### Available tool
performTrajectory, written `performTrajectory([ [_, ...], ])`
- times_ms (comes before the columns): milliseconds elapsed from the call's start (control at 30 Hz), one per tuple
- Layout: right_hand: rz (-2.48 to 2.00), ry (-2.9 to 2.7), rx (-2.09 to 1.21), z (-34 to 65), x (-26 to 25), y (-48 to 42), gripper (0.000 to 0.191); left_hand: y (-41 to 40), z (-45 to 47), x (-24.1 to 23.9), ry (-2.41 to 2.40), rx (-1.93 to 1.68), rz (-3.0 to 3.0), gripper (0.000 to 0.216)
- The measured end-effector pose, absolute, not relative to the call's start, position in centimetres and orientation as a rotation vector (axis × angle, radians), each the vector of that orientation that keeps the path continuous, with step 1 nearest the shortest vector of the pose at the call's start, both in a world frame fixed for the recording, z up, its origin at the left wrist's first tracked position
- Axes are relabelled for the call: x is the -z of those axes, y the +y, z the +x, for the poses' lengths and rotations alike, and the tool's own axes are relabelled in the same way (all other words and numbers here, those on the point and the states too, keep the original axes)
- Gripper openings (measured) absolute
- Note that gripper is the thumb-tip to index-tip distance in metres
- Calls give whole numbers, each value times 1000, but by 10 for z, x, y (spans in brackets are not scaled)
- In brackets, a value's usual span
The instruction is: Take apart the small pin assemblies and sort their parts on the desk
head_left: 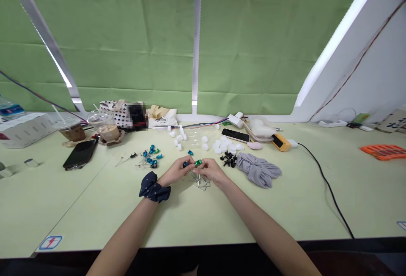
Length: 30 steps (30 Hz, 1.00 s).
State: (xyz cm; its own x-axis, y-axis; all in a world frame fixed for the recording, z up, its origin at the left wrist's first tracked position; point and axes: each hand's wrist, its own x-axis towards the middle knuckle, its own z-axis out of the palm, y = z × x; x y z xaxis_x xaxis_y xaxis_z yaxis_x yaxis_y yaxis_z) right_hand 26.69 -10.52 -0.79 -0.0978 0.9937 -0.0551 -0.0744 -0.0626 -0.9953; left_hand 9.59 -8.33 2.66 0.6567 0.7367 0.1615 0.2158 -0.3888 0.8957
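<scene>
My left hand (178,170) and my right hand (213,171) meet over the front middle of the table, fingers pinched. A small shiny green piece (198,163) is between the fingertips, gripped by the right hand and touching the left fingertips. A small dark blue piece (185,164) shows between the left thumb and fingers. Just below the hands are several bent metal wires (201,185), partly covered by the fingers. Left of them lies a group of blue pieces (149,157), some with thin metal wires. One more blue piece (190,152) lies just beyond the hands.
White caps (223,144) and clear tubes (193,134) lie behind the hands. Black small parts (228,159) and a grey cloth (258,170) are to the right. Phones (235,135) and drink cups (108,130) stand further off. A black cable (326,183) crosses the right side.
</scene>
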Motion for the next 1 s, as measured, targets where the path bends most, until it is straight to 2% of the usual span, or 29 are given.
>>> performTrajectory([
  [367, -985, -1259, -1515, 271, -3, -108, 39, -80, 93, -23, 780, -739, 1932, 33],
  [633, -1151, -1196, -1407, 270, 6, -104, 36, -81, 95, -23, 740, -699, 1914, 33],
  [1000, -1034, -1281, -1460, 271, -3, -108, 37, -79, 94, -19, 743, -704, 1898, 32],
])
